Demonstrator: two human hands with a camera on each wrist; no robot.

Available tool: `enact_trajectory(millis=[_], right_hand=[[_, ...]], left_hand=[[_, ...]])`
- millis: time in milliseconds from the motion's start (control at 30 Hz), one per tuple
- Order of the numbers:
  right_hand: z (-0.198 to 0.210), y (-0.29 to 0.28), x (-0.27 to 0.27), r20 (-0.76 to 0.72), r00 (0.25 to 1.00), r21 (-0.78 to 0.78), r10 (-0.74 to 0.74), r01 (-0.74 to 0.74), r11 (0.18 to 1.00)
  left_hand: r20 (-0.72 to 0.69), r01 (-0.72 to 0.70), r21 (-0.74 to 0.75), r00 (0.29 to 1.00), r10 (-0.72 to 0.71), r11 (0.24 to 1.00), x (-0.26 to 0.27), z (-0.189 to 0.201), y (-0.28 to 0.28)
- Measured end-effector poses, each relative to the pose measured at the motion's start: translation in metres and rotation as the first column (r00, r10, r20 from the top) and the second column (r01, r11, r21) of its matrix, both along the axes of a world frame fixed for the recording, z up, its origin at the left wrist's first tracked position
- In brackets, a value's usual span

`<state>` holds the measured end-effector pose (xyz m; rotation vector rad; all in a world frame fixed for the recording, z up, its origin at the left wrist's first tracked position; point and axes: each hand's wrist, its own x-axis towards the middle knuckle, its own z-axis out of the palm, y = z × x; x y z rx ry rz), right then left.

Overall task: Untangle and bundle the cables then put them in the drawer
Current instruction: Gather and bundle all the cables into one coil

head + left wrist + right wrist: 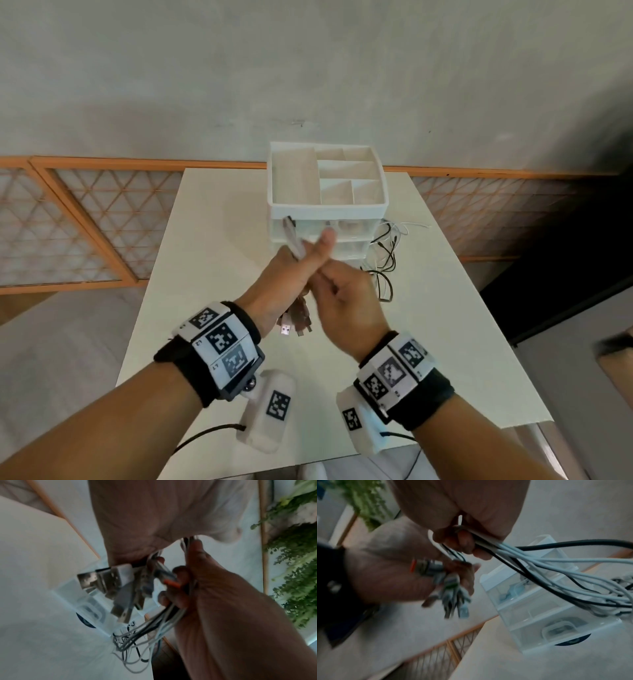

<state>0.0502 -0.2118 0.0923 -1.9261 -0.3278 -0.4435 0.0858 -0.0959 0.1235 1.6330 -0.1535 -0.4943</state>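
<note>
Both hands hold a bundle of white and black cables [297, 251] above the white table [212, 267], in front of the drawer unit [325, 209]. My left hand [282, 277] grips the bundle near its plug ends, and several USB plugs [295, 325] hang below that fist. They also show in the left wrist view as USB plugs [111, 582]. My right hand [346, 296] curls round the strands further along, its fingers [462, 542] closed on the cables [556, 566]. The loose cable ends [385, 260] trail onto the table right of the unit.
The drawer unit has an open divided tray on top and clear drawers [539, 615] that look closed, with items inside. The table stands against a grey wall with an orange lattice panel [85, 222]. Green foliage [300, 574] shows in the wrist views.
</note>
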Motion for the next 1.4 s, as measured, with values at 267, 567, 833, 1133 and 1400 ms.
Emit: enact_trajectory(millis=[267,567,833,1133,1400], right_hand=[[-0.01,-0.014,-0.014,-0.256,0.961,-0.085,0.1,-0.125,0.988],[-0.006,-0.031,0.0,-0.492,0.87,-0.124,0.029,-0.103,0.987],[0.0,-0.02,-0.001,-0.392,0.919,0.004,0.041,-0.043,0.999],[0.002,-0.02,-0.002,-0.45,0.89,0.069,0.074,-0.047,0.996],[-0.022,-0.06,0.012,-0.504,0.838,-0.517,-0.208,-0.1,0.85]], left_hand=[[-0.128,-0.194,-0.143,0.976,0.176,0.971,0.019,-0.014,0.015],[-0.143,-0.244,-0.385,0.969,0.203,0.89,0.017,-0.006,0.022],[-0.083,-0.273,-0.348,0.962,0.261,0.897,0.018,-0.006,0.016],[-0.029,-0.241,-0.33,0.969,0.245,0.913,0.013,-0.019,0.012],[0.028,0.027,-0.241,0.999,-0.021,0.97,0.016,0.013,0.033]])
